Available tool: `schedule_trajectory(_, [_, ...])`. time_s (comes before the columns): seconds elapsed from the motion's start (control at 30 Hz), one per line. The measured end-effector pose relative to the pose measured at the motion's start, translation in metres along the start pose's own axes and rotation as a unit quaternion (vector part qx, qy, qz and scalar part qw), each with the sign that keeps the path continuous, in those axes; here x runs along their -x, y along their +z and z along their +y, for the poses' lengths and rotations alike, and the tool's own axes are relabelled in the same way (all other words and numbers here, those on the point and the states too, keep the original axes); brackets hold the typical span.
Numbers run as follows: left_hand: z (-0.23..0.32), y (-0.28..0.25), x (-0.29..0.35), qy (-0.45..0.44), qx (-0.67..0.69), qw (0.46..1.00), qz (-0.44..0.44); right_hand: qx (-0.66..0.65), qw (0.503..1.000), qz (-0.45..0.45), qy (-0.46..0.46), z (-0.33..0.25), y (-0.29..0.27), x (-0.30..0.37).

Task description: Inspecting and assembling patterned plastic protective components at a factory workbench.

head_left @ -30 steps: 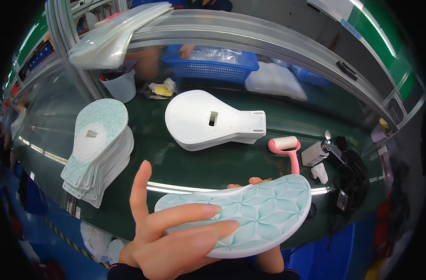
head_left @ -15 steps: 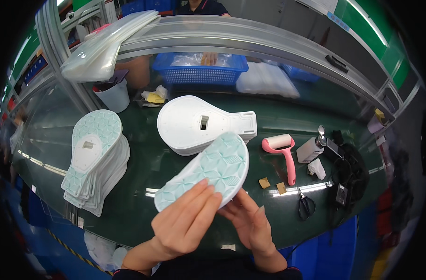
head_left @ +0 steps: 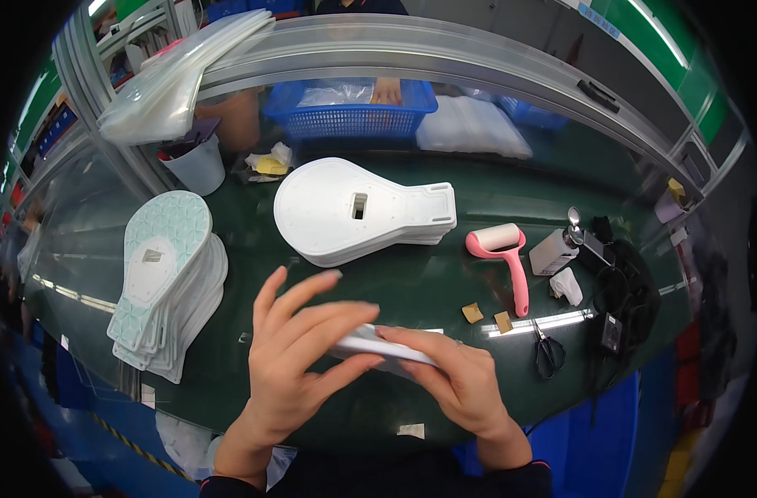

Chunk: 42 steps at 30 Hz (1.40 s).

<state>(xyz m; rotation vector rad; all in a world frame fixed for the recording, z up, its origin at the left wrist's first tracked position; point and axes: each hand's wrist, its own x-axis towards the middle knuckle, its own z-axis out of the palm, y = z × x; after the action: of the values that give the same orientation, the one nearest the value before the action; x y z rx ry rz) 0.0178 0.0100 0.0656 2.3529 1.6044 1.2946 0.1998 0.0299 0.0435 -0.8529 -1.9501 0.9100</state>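
A white plastic panel [head_left: 393, 350], tilted nearly edge-on, is held low over the table between my two hands. My right hand [head_left: 457, 373] pinches its right end, thumb and fingers on opposite faces. The thumb and forefinger of my left hand [head_left: 291, 357] straddle the left end, while its other fingers spread upward. The panel's mint-green patterned face is mostly turned out of sight. Just beyond lies a stack of plain white paddle-shaped panels [head_left: 320, 212] with a rectangular slot. Off to the left sits a pile of similar panels with mint-green star-patterned faces [head_left: 169, 220].
To the right are a pink-handled lint roller [head_left: 518, 282], small brown squares [head_left: 472, 313], black scissors [head_left: 549, 353], a white pump bottle [head_left: 553, 253] and black cables [head_left: 632, 299]. A blue basket [head_left: 345, 120], touched by another person's hand [head_left: 387, 90], and clear bags [head_left: 470, 129] stand behind.
The panel has turned from showing its mint-green face to nearly edge-on. My left hand has moved from lying over that face to its left end, fingers spreading.
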Motion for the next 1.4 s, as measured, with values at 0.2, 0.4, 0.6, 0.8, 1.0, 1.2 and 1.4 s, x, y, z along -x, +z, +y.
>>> schedule_trajectory(0.2, [0.015, -0.008, 0.009, 0.008, 0.151, 0.988, 0.034, 0.031, 0.987, 0.020, -0.153, -0.015, -0.015, -0.002])
schedule_trajectory(0.4, [0.021, -0.010, 0.011, 0.012, 0.147, 0.989, 0.026, 0.032, 0.989, -0.010, -0.143, -0.020, -0.023, 0.004])
schedule_trajectory(0.6, [0.004, 0.015, 0.010, -0.019, 0.185, 0.982, 0.021, 0.065, 0.997, 0.009, 0.035, 0.015, -0.055, 0.016])
schedule_trajectory(0.8, [0.005, 0.015, 0.014, -0.057, 0.203, 0.977, 0.034, 0.420, 0.879, 0.063, 0.219, 0.079, -0.115, 0.094])
schedule_trajectory(1.0, [0.006, 0.007, 0.012, -0.009, 0.131, 0.991, -0.018, 0.355, 0.877, 0.151, 0.287, 0.117, -0.129, 0.150])
schedule_trajectory(1.2, [0.009, 0.002, 0.013, 0.000, 0.135, 0.991, -0.020, 0.357, 0.875, 0.122, 0.304, 0.110, -0.130, 0.153])
schedule_trajectory(1.4, [0.010, 0.001, 0.016, -0.006, 0.139, 0.989, -0.051, 0.287, 0.916, 0.160, 0.231, 0.046, -0.115, 0.110])
